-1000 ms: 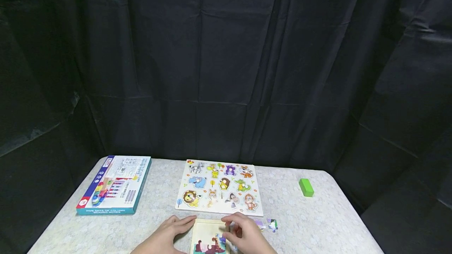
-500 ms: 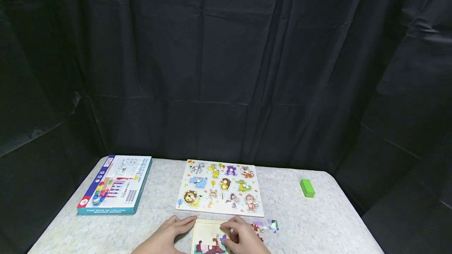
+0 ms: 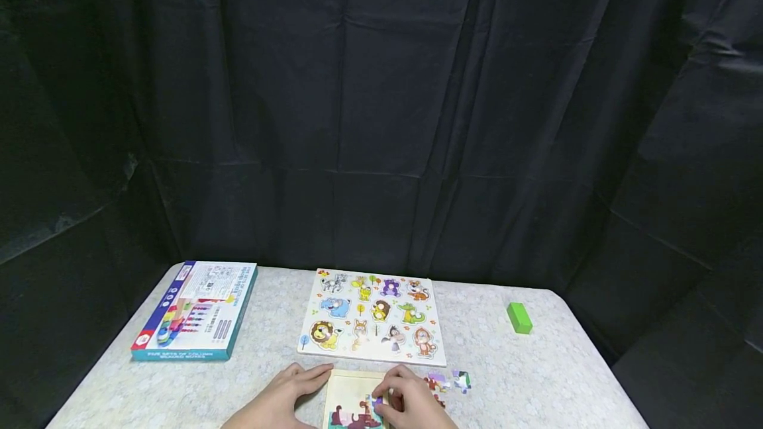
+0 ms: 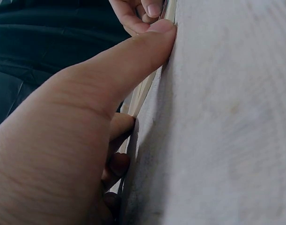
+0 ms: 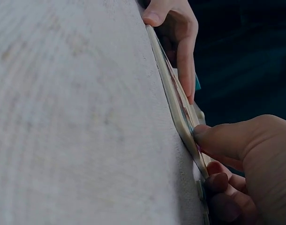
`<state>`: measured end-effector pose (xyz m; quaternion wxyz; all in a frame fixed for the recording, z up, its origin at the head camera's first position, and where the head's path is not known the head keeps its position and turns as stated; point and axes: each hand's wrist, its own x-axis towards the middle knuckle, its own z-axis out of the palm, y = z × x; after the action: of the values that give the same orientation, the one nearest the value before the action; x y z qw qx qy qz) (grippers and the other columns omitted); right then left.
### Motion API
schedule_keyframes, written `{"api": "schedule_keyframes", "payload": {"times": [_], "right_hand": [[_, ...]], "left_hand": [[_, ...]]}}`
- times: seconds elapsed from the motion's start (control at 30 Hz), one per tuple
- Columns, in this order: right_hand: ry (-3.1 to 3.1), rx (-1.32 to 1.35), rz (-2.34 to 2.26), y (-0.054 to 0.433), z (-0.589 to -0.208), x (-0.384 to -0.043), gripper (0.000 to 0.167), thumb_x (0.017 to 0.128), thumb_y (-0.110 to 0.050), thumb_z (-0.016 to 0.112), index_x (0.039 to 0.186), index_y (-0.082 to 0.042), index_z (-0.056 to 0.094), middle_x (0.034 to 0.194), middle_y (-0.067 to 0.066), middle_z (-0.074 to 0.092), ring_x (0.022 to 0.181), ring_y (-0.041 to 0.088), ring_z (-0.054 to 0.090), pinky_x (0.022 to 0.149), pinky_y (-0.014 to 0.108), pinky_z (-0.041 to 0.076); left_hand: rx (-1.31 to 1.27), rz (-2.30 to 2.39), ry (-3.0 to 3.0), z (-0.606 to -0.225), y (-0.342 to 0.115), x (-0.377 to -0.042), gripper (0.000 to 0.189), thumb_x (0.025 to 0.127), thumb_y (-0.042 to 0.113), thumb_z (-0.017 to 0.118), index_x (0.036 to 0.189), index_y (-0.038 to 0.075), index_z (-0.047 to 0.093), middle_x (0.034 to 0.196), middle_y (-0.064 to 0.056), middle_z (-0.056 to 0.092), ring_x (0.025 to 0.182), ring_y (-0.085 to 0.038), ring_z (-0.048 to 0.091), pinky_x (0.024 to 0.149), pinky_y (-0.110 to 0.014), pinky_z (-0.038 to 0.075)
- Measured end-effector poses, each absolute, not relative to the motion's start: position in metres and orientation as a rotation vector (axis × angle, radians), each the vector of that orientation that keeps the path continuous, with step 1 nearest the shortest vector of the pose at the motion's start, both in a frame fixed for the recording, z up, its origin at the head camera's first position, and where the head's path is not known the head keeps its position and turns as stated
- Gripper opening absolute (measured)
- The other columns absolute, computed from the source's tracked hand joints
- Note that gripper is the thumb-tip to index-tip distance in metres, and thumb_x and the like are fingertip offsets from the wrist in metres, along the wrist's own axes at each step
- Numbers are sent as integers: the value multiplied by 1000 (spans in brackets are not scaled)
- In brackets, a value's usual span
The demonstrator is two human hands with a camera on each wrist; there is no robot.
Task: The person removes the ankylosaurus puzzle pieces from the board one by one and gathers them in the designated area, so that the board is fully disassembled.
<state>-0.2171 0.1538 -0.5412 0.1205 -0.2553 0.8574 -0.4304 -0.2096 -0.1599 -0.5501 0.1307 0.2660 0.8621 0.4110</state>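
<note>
A shallow wooden puzzle tray (image 3: 357, 374) lies at the front of the table, with joined jigsaw pieces (image 3: 356, 422) in its near part and bare wood beyond. My left hand (image 3: 279, 399) rests along the tray's left side, index finger reaching the far corner and thumb lower on the edge. Over the tray's right side, my right hand (image 3: 412, 402) pinches a purple-and-blue jigsaw piece (image 3: 377, 402) between thumb and fingers, right at the joined pieces. In the right wrist view the right thumb (image 5: 203, 133) sits just inside the tray's rim; the fingers hide part of the piece.
Several loose jigsaw pieces (image 3: 437, 382) lie right of the right hand, another piece (image 3: 461, 381) beside them. An animal peg puzzle board (image 3: 372, 351) lies behind the tray. At left is a flat toy box (image 3: 193, 313); at right, a green block (image 3: 519, 318). Black curtains surround the table.
My right hand has shifted slightly left and inward over the tray with the purple piece, uncovering more loose pieces at its right. My left hand stays on the tray's edge.
</note>
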Motion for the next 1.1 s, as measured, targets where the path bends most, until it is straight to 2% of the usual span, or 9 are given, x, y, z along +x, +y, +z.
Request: {"api": "schedule_keyframes", "payload": {"times": [0.3,0.67,1.1], "right_hand": [[2480,-717,-1272,154,-537,-216,12,94,-16,82,103,-12,75,104,-4,56,65,0,47,60,20,43],[2465,-725,-1244,156,-535,-217,12,92,-14,82,102,-14,75,100,-4,53,68,1,48,61,20,42],[2426,-719,-1249,155,-533,-215,14,93,-10,80,103,-12,71,86,-6,55,66,1,48,61,20,42]], "left_hand": [[781,1189,2511,-550,-160,-209,97,78,58,90,156,13,55,163,5,49,92,-4,40,76,-25,38],[791,1188,2514,-550,-161,-210,97,79,59,90,157,14,54,164,6,48,91,-5,39,75,-25,38],[897,1201,2522,-552,-162,-211,96,79,52,92,154,6,55,165,-5,48,89,0,38,75,-21,36]]}}
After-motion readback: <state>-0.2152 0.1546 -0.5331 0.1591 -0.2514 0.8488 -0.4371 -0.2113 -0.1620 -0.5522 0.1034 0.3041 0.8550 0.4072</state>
